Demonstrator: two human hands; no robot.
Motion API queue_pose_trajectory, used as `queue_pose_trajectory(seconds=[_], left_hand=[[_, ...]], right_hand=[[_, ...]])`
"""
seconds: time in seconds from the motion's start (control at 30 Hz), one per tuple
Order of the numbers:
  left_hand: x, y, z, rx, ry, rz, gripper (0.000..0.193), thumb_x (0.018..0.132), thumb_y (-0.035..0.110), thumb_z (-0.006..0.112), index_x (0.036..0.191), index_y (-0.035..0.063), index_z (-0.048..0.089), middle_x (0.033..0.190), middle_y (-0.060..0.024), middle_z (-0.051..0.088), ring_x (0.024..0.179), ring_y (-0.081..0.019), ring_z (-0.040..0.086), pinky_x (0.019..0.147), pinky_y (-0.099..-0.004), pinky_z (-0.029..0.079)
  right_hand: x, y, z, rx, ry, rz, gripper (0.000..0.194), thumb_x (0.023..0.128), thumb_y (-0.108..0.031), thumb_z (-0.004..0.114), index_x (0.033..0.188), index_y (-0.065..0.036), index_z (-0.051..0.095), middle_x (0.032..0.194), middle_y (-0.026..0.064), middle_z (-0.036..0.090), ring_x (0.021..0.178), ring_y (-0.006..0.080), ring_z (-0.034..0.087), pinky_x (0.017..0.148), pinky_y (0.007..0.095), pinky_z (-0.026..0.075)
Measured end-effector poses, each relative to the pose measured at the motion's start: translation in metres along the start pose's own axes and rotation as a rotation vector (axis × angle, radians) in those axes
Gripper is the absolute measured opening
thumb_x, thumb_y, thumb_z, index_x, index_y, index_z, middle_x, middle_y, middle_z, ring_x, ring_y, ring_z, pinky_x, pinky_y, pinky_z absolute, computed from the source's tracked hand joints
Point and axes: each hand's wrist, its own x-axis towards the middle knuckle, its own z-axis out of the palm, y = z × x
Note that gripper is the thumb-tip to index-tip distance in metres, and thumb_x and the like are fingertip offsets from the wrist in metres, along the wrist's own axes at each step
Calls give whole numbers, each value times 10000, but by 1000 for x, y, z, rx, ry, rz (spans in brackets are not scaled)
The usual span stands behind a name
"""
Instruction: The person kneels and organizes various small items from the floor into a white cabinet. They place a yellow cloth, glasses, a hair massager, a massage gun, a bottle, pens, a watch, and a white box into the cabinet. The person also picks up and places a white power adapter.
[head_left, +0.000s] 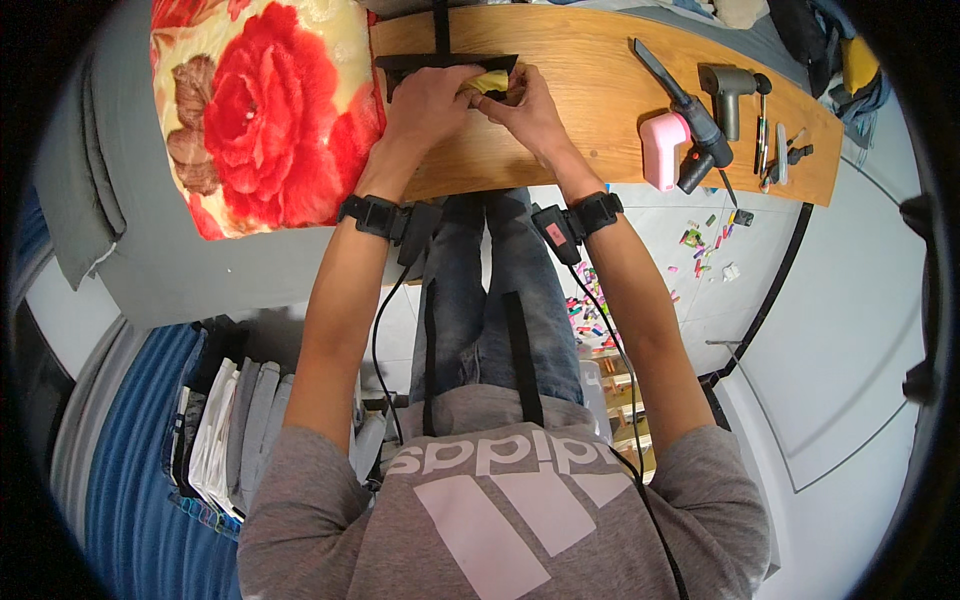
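Note:
Both my hands are at the far side of a wooden table (480, 154), close to a black stand-like object (450, 60) with an upright post. My left hand (431, 97) covers part of a small yellow item (491, 81), which looks soft; its fingers hold the item's left side. At the item's right side is my right hand (531, 105), with thumb and fingers curled close to it. Whether the right fingers grip the yellow item or a dark part beside it cannot be told. Black straps with small boxes and cables are on both wrists.
A folded floral blanket (270, 112) lies left of my hands. On the table's right are a pink handheld device (664, 150), a black handheld blower (701, 120), a grey massage gun (726, 90) and several slim tools (780, 154). Small colourful pieces (592, 304) are scattered on the floor.

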Motion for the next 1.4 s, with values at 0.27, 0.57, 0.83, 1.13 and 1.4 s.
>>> queue_pose_trajectory(seconds=[0.27,0.57,0.83,1.13,1.4], left_hand=[[2,-5,3,-59,6,-27,289,852,201,641,1128,157,711,962,-183,699,943,-375,660,831,-465,528],[3,-7,3,3,51,40,295,870,181,621,1155,159,691,935,-186,700,907,-383,664,788,-469,533],[-1,-4,5,22,120,125,281,869,158,602,1127,177,710,909,-166,705,851,-365,675,747,-475,539],[0,8,0,190,-138,14,302,800,164,663,1092,190,735,916,-163,714,871,-366,690,757,-472,558],[1,11,0,222,-179,20,256,864,207,609,1082,143,728,942,-189,699,896,-376,674,793,-475,543]], right_hand=[[-7,-3,7,28,-53,66,547,779,-271,834,1110,36,524,1084,172,508,784,204,619,683,301,550],[-15,-37,3,402,-92,306,388,912,-80,666,1245,-28,473,1073,73,574,968,157,634,853,280,559],[-20,-38,7,467,-37,273,360,868,-13,642,1194,26,495,1076,102,583,968,191,633,830,288,572],[-20,-21,15,402,5,173,386,861,58,605,1225,38,480,1122,133,566,1015,206,623,865,303,569],[-17,10,16,109,55,16,408,866,50,613,1254,41,487,1148,125,578,1040,207,616,889,297,561]])
